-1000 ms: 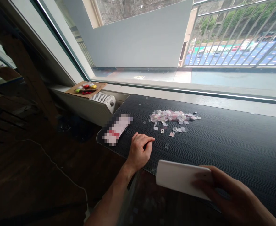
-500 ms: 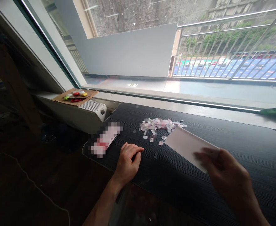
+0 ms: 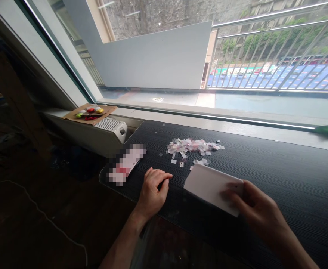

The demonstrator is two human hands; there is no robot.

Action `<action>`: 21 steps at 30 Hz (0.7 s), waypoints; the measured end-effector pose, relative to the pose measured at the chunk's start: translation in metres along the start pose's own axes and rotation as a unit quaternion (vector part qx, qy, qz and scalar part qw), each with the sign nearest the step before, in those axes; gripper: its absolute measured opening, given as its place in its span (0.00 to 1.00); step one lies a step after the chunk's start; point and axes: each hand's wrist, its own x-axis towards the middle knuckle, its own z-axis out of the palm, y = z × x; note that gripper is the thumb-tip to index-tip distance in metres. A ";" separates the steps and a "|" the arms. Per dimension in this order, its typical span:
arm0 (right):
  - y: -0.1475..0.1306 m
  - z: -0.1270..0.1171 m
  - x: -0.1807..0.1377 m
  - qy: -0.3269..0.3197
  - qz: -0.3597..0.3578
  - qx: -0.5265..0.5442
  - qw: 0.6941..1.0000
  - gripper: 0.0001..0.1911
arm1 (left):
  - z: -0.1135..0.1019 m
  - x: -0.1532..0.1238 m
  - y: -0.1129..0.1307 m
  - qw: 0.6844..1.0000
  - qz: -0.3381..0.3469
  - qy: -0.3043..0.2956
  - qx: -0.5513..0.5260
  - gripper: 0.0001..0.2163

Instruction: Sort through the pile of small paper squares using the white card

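My right hand [image 3: 255, 211] grips a flat white card [image 3: 210, 186] by its right end, holding it low over the black ribbed table [image 3: 278, 175], just short of some stray paper bits. A pile of small pink and white paper scraps [image 3: 192, 146] lies further back, toward the window. My left hand [image 3: 152, 190] rests on the table near its front edge, fingers curled with the thumb pressed to the forefinger; nothing shows between them. A blurred white and red flat object [image 3: 126, 164] lies left of that hand.
A white radiator [image 3: 112, 127] stands left of the table, with a cardboard sheet [image 3: 89, 112] holding small coloured items behind it. A large window [image 3: 180, 56] runs along the far side. A thin cable [image 3: 40, 216] crosses the dark floor at left.
My right hand carried the white card from near the table's front edge up toward the scraps, then drew it back and left a little. The left hand stayed put.
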 end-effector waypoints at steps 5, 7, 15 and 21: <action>0.000 -0.001 0.010 -0.007 0.020 -0.014 1.000 0.10 | 0.000 0.001 0.000 1.000 -0.002 -0.002 0.003 0.10; 0.002 0.002 0.010 -0.037 0.016 -0.033 0.999 0.12 | 0.000 0.001 0.000 1.000 -0.002 -0.001 0.003 0.10; 0.007 0.004 -0.013 -0.110 0.054 -0.018 0.992 0.16 | 0.000 0.001 0.001 1.000 -0.002 0.000 0.010 0.10; -0.011 0.005 -0.026 -0.124 0.082 0.034 0.988 0.12 | -0.001 0.001 0.002 1.000 -0.003 -0.002 0.008 0.10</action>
